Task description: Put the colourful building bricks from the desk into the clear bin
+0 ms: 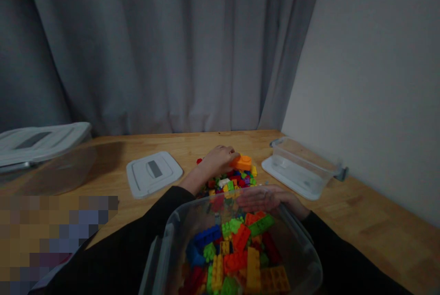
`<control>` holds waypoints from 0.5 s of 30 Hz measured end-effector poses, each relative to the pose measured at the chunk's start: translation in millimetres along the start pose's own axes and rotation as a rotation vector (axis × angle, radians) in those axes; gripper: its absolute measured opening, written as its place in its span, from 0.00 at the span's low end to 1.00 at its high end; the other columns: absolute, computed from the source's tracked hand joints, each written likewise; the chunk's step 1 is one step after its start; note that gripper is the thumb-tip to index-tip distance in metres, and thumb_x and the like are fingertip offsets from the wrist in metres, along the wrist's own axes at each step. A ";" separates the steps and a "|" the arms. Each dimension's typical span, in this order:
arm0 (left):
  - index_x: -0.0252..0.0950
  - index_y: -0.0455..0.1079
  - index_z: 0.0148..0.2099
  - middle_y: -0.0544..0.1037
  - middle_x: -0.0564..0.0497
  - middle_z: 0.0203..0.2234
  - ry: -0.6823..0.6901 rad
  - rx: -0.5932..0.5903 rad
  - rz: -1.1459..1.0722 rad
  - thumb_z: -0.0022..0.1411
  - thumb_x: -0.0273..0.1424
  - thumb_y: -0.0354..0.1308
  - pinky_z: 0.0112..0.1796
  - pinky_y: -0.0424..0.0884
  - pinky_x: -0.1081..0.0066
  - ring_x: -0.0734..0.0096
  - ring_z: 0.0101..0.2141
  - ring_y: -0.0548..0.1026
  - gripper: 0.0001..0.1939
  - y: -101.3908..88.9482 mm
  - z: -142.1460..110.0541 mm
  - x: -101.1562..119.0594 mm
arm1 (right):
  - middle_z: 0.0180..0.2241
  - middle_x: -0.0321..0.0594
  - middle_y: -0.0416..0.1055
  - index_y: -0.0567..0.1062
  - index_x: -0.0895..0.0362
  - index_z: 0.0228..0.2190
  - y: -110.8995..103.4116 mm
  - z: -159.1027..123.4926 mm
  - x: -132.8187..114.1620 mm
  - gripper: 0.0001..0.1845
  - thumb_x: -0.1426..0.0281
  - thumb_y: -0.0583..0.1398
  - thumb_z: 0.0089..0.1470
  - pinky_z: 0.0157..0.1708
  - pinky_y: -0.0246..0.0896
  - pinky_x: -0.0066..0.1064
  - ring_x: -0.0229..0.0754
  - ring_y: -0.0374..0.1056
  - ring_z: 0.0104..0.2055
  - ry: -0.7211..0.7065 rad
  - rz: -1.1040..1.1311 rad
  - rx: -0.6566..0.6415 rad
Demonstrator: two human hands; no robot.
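A clear plastic bin full of coloured toy bricks sits right in front of me, tilted toward the table. My left hand reaches past it, fingers curled on an orange brick at the top of a loose pile of bricks on the wooden table. My right hand lies against the far rim of the bin, fingers stretched along it, seen partly through the plastic. Both arms wear black sleeves.
A white lid lies left of the pile. An empty clear container stands on another lid at the right, near the wall. A larger lidded bin is at the far left. Grey curtains hang behind the table.
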State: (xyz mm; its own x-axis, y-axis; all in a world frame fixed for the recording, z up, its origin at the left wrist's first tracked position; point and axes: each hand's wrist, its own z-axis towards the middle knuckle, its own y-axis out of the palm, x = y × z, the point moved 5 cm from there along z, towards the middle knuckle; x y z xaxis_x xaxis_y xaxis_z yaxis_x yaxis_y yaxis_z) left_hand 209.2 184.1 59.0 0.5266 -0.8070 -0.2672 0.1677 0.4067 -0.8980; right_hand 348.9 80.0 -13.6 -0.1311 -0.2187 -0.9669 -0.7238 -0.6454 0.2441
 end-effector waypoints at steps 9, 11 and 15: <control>0.37 0.66 0.55 0.77 0.42 0.44 -0.120 0.043 -0.055 0.60 0.43 0.57 0.45 0.68 0.59 0.55 0.44 0.75 0.24 -83.1 -38.8 -12.8 | 0.53 0.48 0.69 0.73 0.61 0.48 -9.3 4.1 10.6 0.28 0.75 0.55 0.42 0.61 0.47 0.43 0.48 0.63 0.57 0.016 0.160 -0.091; 0.38 0.66 0.56 0.77 0.43 0.44 -0.133 0.043 -0.071 0.60 0.43 0.57 0.44 0.68 0.61 0.55 0.44 0.75 0.24 -103.5 -50.4 -9.8 | 0.53 0.46 0.70 0.74 0.60 0.48 -11.7 6.2 12.5 0.28 0.75 0.56 0.42 0.61 0.46 0.43 0.48 0.63 0.57 0.060 0.163 -0.106; 0.40 0.64 0.58 0.78 0.47 0.44 -0.156 0.036 -0.110 0.61 0.42 0.57 0.44 0.68 0.66 0.61 0.43 0.76 0.25 -138.0 -74.6 -0.4 | 0.52 0.44 0.70 0.74 0.59 0.46 2.3 2.3 2.4 0.30 0.75 0.57 0.36 0.61 0.47 0.45 0.50 0.62 0.58 0.053 0.131 -0.113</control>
State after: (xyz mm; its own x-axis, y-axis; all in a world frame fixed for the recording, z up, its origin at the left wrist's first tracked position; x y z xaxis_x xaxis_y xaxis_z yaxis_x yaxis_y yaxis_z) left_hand 123.7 96.3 157.0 0.6260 -0.7723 -0.1083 0.2598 0.3374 -0.9048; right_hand 345.4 79.7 -15.5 -0.1808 -0.3425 -0.9220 -0.6214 -0.6868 0.3770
